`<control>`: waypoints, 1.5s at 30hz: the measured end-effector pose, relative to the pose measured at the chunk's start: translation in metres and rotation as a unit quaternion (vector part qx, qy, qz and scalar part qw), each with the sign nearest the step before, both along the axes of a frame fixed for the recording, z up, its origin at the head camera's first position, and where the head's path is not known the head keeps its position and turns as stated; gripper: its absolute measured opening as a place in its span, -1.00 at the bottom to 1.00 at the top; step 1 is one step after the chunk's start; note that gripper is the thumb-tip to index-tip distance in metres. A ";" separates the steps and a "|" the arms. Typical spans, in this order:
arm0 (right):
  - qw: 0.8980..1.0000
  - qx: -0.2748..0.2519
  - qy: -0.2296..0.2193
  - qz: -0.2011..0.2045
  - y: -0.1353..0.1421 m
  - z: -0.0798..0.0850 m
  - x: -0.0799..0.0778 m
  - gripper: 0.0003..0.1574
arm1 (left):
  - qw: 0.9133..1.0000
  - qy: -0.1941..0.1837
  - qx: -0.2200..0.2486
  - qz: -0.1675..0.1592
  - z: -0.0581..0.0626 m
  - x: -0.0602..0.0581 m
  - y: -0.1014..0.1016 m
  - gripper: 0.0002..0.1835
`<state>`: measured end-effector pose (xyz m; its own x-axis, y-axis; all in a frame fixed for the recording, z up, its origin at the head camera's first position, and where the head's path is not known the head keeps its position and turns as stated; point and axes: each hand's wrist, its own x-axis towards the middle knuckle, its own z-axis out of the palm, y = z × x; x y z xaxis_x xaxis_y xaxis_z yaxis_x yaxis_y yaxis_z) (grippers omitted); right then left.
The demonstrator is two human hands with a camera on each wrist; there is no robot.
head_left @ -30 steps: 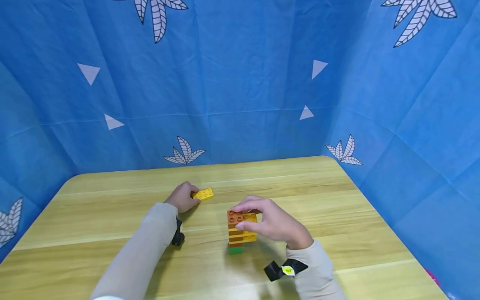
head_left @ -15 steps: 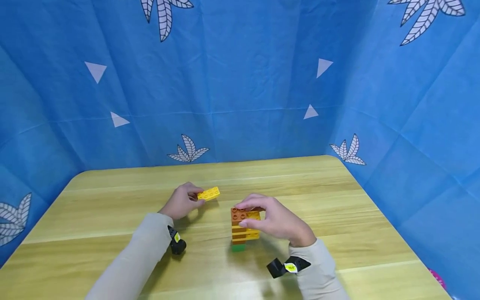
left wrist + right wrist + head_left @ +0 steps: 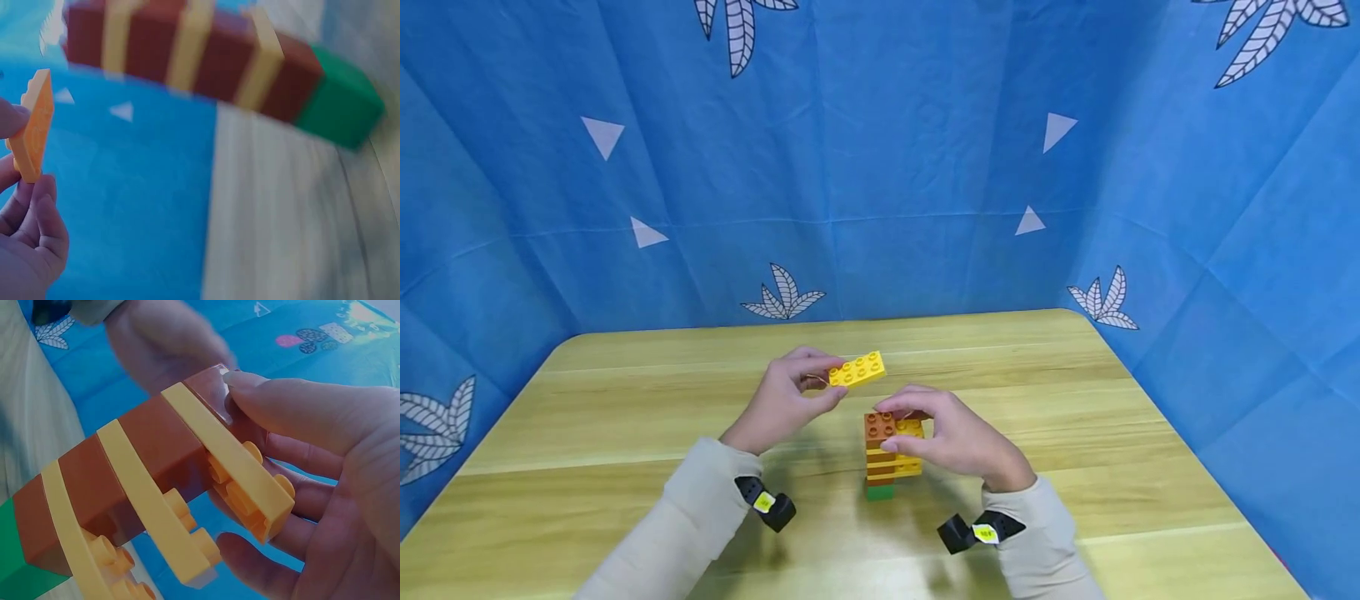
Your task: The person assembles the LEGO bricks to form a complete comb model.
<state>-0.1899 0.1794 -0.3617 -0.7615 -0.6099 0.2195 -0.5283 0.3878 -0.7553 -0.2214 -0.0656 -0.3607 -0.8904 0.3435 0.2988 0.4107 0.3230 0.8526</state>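
A toy-brick tower (image 3: 879,457) stands on the table, brown bricks alternating with thin yellow plates over a green brick (image 3: 880,492). The three yellow plates jut out to the right, their studs plain in the right wrist view. My right hand (image 3: 962,442) pinches the top brown brick (image 3: 209,387) between thumb and fingers. Behind and left of the tower, my left hand (image 3: 782,404) holds a loose yellow plate (image 3: 859,369) by one end, studs up, raised off the table. In the left wrist view this plate (image 3: 39,128) is seen edge-on, apart from the blurred tower.
The wood-grain table (image 3: 625,400) runs back to a blue curtain (image 3: 880,167) with leaf and triangle prints. Black wrist cameras hang under both sleeves, the right one (image 3: 957,533) close to the tower's right side.
My left hand has lifted the yellow plate off the table and carried it right, towards the tower. The right hand has kept its hold on the tower; the head view has shifted slightly.
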 end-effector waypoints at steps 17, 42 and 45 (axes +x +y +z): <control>0.997 -0.035 -0.073 0.015 0.001 -0.005 -0.003 -0.59 | 0.992 0.075 -0.086 -0.062 0.025 0.039 0.028 -0.67; 0.993 -0.099 -0.055 0.026 0.019 -0.005 -0.010 -0.45 | 0.988 0.070 -0.107 -0.082 0.017 0.042 0.031 -0.67; 0.993 -0.110 -0.032 0.025 0.016 -0.002 -0.008 -0.65 | 0.989 0.074 -0.105 -0.080 0.016 0.042 0.032 -0.67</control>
<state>-0.1975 0.1951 -0.3639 -0.7478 -0.5904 0.3036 -0.4912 0.1845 -0.8513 -0.1791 -0.0340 -0.3448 -0.7719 0.5442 0.3286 0.5856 0.4075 0.7008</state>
